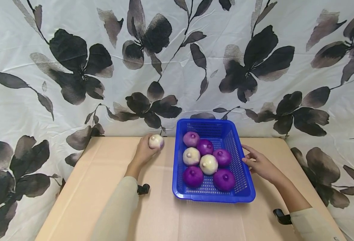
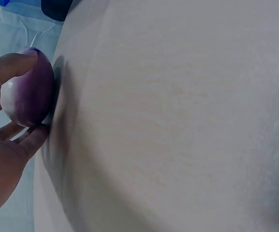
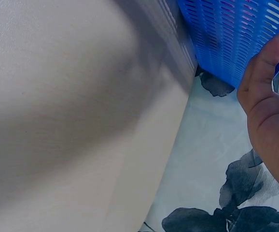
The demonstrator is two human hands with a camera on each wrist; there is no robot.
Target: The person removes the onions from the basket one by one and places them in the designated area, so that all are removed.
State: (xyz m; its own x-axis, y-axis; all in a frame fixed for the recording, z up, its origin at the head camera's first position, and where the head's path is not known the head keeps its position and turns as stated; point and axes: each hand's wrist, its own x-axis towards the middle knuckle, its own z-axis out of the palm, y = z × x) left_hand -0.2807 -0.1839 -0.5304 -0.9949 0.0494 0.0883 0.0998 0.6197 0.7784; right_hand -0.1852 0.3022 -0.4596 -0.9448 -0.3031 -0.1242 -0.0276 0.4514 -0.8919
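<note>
My left hand (image 1: 143, 150) holds a white-and-purple onion (image 1: 156, 142) near the table's back edge. In the left wrist view, the thumb lies over the onion (image 2: 35, 89) and the fingers support its other side. To the right stands a blue perforated basket (image 1: 213, 197). Inside it are several onions, among them a deep purple onion (image 1: 224, 179) and a pale onion (image 1: 208, 164). My right hand (image 1: 262, 166) touches the basket's right rim with thumb and fingertips. The right wrist view shows its thumb (image 3: 264, 72) against the rim and part of the perforated wall.
A tan table (image 1: 207, 221) lies under the basket and both forearms. Behind it and at its sides hangs a pale cloth (image 1: 192, 90) with dark flowers, close to the basket's far end. Small black devices (image 1: 143, 189) are worn at the wrists.
</note>
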